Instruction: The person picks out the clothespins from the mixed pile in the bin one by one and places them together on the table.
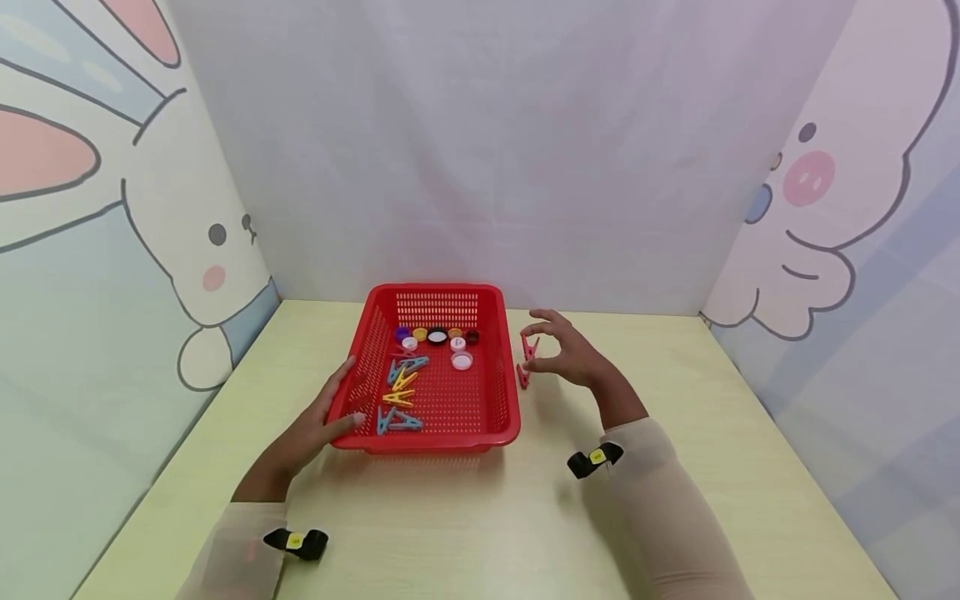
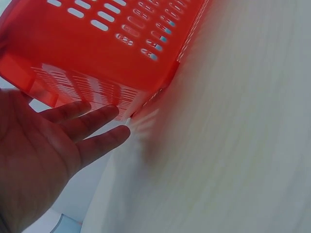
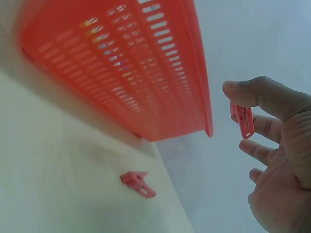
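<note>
A red plastic basket (image 1: 498, 400) stands on the table with clothespins and bottle caps inside. At its left rim, my left hand (image 1: 303, 435) holds the basket, thumb over the edge and fingers (image 2: 99, 145) stretched along the outside. Just right of the basket, my right hand (image 1: 576, 357) pinches a red clothespin (image 3: 243, 119) between thumb and fingers. Below that hand, a second red clothespin (image 3: 137, 183) lies on the table beside the basket. Inside, blue clothespins (image 1: 405, 421) and yellow clothespins (image 1: 399, 397) lie along the left half.
Several caps sit toward the back of the basket, among them a black-rimmed white cap (image 1: 437, 337), a purple cap (image 1: 402, 333) and a clear-rimmed white cap (image 1: 462, 361). The pale wooden table (image 1: 420, 533) meets a grey back wall (image 1: 525, 167) and cartoon-printed side panels.
</note>
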Available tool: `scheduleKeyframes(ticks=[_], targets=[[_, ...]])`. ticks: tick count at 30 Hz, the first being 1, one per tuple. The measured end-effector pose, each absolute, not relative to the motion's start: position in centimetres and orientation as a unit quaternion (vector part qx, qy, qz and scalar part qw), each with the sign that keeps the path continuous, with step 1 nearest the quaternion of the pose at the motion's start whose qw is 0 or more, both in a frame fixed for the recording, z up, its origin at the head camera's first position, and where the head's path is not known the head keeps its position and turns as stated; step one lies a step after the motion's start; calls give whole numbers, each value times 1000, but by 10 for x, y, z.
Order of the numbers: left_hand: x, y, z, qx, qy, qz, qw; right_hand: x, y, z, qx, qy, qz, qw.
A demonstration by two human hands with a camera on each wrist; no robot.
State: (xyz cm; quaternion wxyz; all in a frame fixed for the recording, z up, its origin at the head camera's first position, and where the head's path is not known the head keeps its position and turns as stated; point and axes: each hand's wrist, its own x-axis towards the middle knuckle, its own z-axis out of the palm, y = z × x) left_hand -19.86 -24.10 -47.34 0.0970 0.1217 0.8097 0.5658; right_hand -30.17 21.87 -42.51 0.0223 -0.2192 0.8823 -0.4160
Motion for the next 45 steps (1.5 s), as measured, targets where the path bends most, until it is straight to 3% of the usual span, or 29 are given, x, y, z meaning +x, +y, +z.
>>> scheduleKeyframes(ticks=[26,45], targets=[[-198,-242,-473,127,807,568,99,-303,250,-486,-133,900,-405,88],[-198,-242,-474,133,803,572,98,-314,253,-508,-152,907,-387,69]])
